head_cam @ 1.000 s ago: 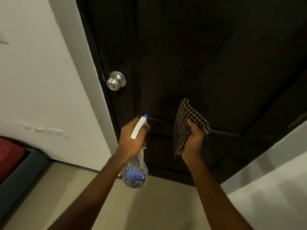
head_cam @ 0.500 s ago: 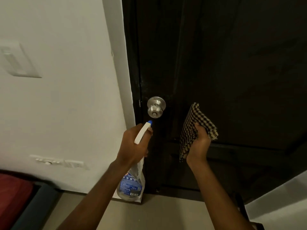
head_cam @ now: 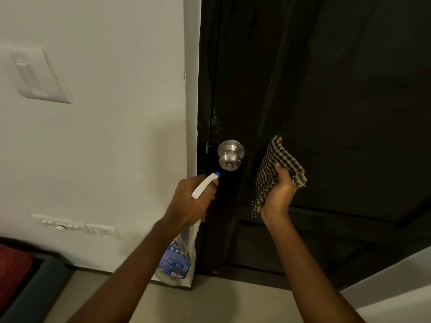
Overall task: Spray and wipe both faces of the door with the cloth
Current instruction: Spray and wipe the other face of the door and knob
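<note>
the dark wooden door (head_cam: 326, 89) fills the right of the view and appears to sit closed in its frame, with a round metal doorknob (head_cam: 230, 155) near its left edge. the checked cloth (head_cam: 277, 159) is folded and gripped in the right hand (head_cam: 278, 192), fingers curled round it, held up close to the door panel just right of the knob; whether it touches the wood cannot be told. the left hand (head_cam: 189, 201) is wrapped round the neck of a clear spray bottle (head_cam: 177, 259), whose blue-tipped nozzle (head_cam: 217, 174) points at the door just below the knob. the panel is too dark to show any wetness or wipe marks, though pale specks dot the edge above the knob. by my reading this face is only at the spraying stage, and the far face, out of sight, is left to do. to the left is a white wall (head_cam: 116, 136) with a light switch (head_cam: 37, 75) and a low socket strip (head_cam: 77, 226), above a pale floor (head_cam: 221, 304).
</note>
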